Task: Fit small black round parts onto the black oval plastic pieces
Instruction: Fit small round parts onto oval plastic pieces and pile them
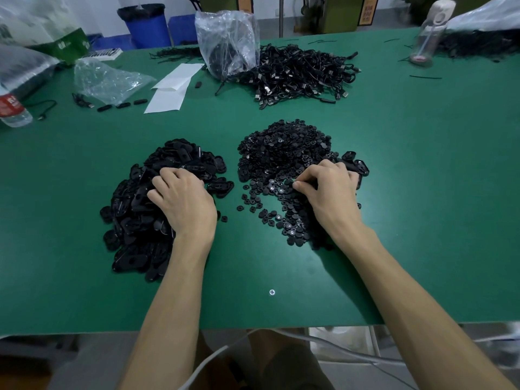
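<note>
A heap of black oval plastic pieces (pixel 135 215) lies on the green table at the left. My left hand (pixel 183 201) rests on top of this heap with its fingers curled into the pieces; what it holds is hidden. A heap of small black round parts (pixel 281 153) lies to the right. My right hand (pixel 329 190) sits on the near right side of that heap, its fingertips pinched together among the round parts. A few oval pieces (pixel 357 164) lie just beyond my right hand.
A tangle of black cables (pixel 304 74) and a clear plastic bag (pixel 228 43) sit further back. White paper (pixel 171 88), another bag (pixel 107 80) and a water bottle (pixel 12 108) are at the left. A screw head (pixel 271 292) shows in the table (pixel 422 192) near its front edge.
</note>
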### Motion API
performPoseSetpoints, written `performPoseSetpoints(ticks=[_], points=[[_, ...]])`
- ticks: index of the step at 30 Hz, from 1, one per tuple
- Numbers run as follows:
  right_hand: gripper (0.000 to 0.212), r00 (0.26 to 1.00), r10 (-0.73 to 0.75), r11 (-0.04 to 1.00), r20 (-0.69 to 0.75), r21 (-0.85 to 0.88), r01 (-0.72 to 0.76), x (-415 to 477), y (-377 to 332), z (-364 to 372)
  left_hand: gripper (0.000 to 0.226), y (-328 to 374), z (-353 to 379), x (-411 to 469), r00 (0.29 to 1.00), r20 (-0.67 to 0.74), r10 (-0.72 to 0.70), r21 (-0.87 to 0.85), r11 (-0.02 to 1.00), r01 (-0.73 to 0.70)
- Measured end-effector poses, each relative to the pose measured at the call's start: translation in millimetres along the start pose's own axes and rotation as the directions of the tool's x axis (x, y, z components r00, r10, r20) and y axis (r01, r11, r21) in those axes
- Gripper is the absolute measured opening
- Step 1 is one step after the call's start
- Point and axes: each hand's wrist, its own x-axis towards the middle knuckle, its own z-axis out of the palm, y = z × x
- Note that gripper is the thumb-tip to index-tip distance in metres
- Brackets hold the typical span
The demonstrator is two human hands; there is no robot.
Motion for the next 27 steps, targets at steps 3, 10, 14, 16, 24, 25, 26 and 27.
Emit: performPoseSetpoints(ticks=[3, 10, 14, 16, 24, 25, 26, 27], points=[[0.012, 0.999, -0.020, 1.000, -0.030, 0.020, 0.021, -0.3, -0.9, 0.0, 0.030, 1.6, -0.8, 0.5, 0.999, -0.034, -0.024, -0.110, 0.994, 0.020], [0.006, 0.998, -0.004, 0.986, -0.065, 0.164, 0.015, -1.3, -6.2, -1.4, 0.014, 2.4, -3.9, -2.3, 0.991, -0.087, 0.104, -0.448, 0.884, -0.132], [0.008, 0.997, 0.031, 0.980, -0.066, 0.198, -0.017, -2.3, -6.6, -2.5, 0.007, 9.1, -8.0, -6.6, 0.961, -0.144, 0.234, -0.636, 0.722, -0.271], [0.010, 0.998, 0.051, 0.965, -0.042, 0.260, -0.038, -1.8, -6.9, -3.3, 0.005, 15.9, -9.4, -10.8, 0.949, -0.097, 0.301, -0.748, 0.607, -0.269], [0.012, 0.991, 0.029, 0.662, 0.128, 0.741, -0.115, -2.1, -17.8, -7.7, 0.021, 40.4, -2.6, -31.7, 0.900, 0.159, 0.406, -0.940, 0.341, 0.012], [0.012, 0.989, 0.024, 0.629, 0.148, 0.766, -0.130, -2.4, -18.5, -7.7, 0.023, 41.3, -2.7, -32.4, 0.896, 0.192, 0.401, -0.950, 0.304, 0.067], [0.013, 0.985, 0.025, 0.587, 0.172, 0.795, -0.154, -2.6, -18.8, -7.6, 0.024, 41.8, -2.9, -32.7, 0.890, 0.222, 0.398, -0.955, 0.271, 0.117], [0.013, 0.980, 0.033, 0.547, 0.194, 0.818, -0.181, -2.7, -18.6, -7.7, 0.025, 41.6, -3.2, -32.3, 0.884, 0.249, 0.396, -0.956, 0.247, 0.159]])
